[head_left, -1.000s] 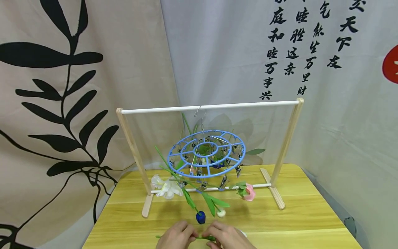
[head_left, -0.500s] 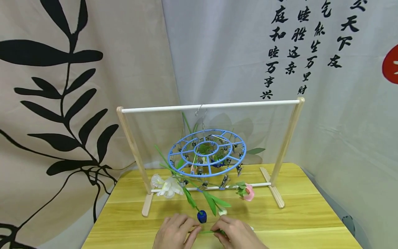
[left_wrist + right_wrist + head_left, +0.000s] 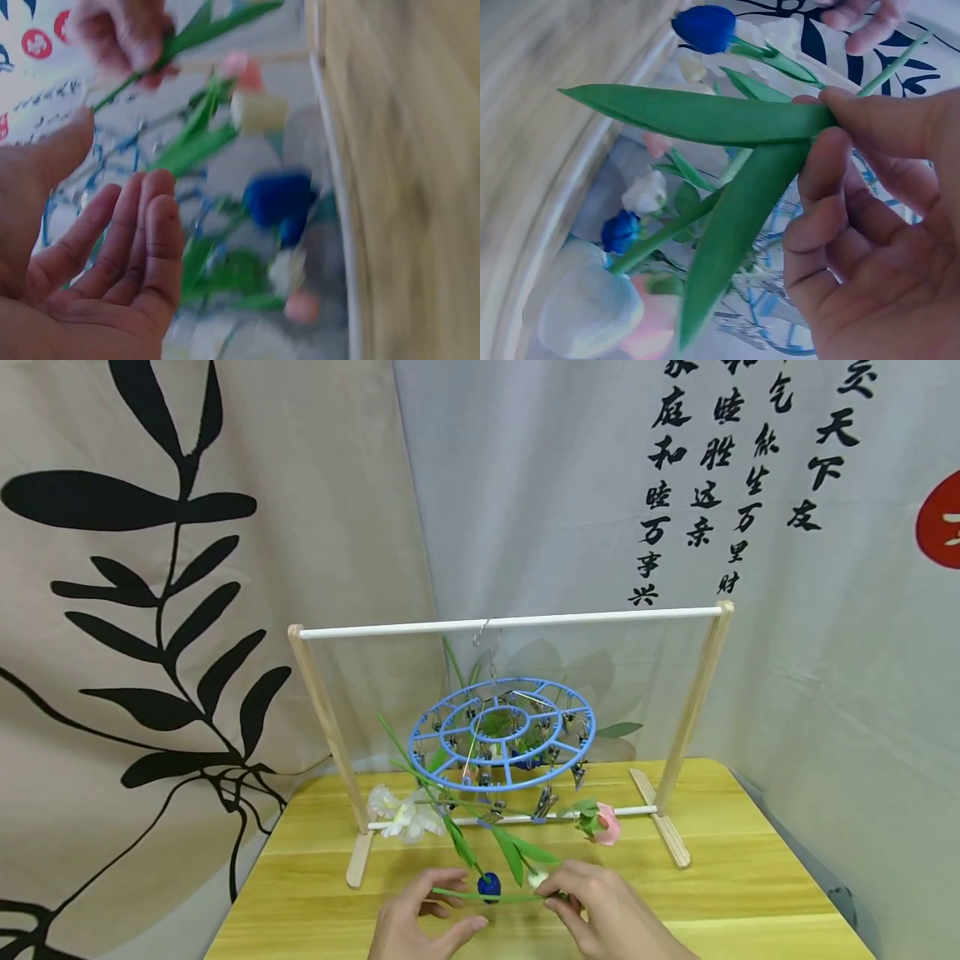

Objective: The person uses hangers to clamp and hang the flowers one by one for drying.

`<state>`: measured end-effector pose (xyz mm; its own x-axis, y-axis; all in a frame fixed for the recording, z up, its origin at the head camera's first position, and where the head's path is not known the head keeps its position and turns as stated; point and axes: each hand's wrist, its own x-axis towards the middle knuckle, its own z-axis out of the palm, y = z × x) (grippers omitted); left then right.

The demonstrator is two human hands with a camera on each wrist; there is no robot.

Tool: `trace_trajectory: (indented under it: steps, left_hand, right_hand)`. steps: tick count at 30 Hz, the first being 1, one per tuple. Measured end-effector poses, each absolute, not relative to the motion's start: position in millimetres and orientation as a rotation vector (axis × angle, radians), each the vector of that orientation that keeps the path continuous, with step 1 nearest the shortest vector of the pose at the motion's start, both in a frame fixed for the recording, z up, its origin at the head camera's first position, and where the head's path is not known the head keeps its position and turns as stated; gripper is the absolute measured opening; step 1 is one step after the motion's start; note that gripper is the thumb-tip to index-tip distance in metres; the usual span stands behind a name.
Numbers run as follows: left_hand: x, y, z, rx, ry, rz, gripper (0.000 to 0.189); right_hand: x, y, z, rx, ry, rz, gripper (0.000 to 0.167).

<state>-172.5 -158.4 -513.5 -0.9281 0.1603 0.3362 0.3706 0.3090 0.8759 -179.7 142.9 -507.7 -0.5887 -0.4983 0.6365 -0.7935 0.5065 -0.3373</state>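
Note:
In the head view my right hand (image 3: 600,897) pinches the green stem of a white tulip between thumb and fingers. Its long leaves (image 3: 697,116) fan out from the pinch in the right wrist view, and a white bloom (image 3: 592,307) shows at lower left. The bare stem (image 3: 495,897) points left toward my left hand (image 3: 420,910). That hand's thumb and fingers are spread apart around the stem's end, without gripping it. Just behind the stem are a blue tulip (image 3: 489,885) and another white tulip (image 3: 537,878).
A blue round clip hanger (image 3: 502,785) hangs from the white bar (image 3: 525,622) of a wooden stand (image 3: 693,710). Flowers surround it, including a white bloom (image 3: 408,817) and a pink one (image 3: 606,825). Everything stands on a wooden table (image 3: 720,827) before a printed curtain.
My hands have moved apart and slightly forward. The left fingers have spread from the stem, while the right hand keeps its pinch and has shifted right, showing more of the stem.

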Motion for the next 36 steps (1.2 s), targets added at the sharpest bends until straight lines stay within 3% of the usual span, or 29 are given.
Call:
trace_trajectory:
  steps: [10, 24, 28, 36]
  left_hand:
    - [-171, -104, -516, -0.508, -2.146, -2.103, 0.020]
    - [-175, -84, -509, -0.461, -2.097, -2.026, 0.006]
    - [-176, -88, -513, -0.493, -2.050, -1.994, 0.006]
    - [-177, -93, -517, -0.499, -2.025, -1.971, 0.007]
  right_hand:
    - [-178, 143, -486, 1.025, -2.212, 0.648, 0.036]
    - [-189, 144, -478, 0.994, -2.143, 0.754, 0.040]
    - [-199, 154, -469, 0.862, -2.066, 0.957, 0.037]
    - [-245, 191, -453, 0.413, -2.169, 1.073, 0.014]
